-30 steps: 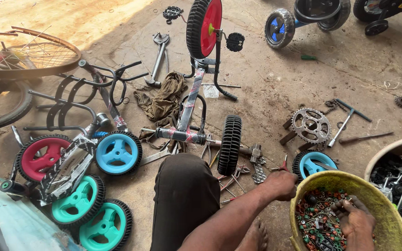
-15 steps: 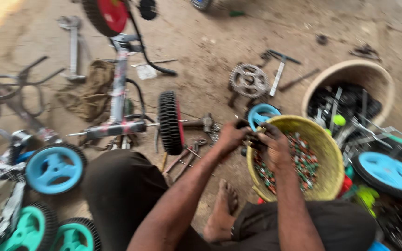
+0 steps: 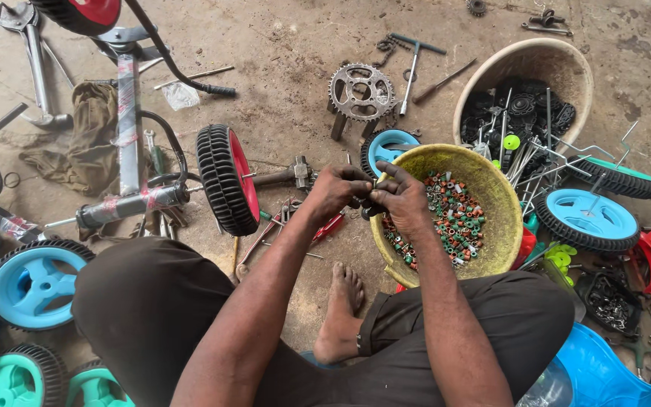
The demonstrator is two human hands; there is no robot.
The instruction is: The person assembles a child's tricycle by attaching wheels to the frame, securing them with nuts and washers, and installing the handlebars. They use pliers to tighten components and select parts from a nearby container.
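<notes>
Your hands meet over the near-left rim of the yellow bowl. Left, the red wheel on its axle blocks you; far, the sprocket and tan tub crowd in. Bare floor opens far-left.

Plastic, metal and cloth lying on rough, dusty concrete

The yellow basin is looking like scuffed, matt plastic; the small parts in it are showing glossy plastic colours; the sprocket is showing dull bare metal; the rag is lying as limp, grimy cloth.
</notes>
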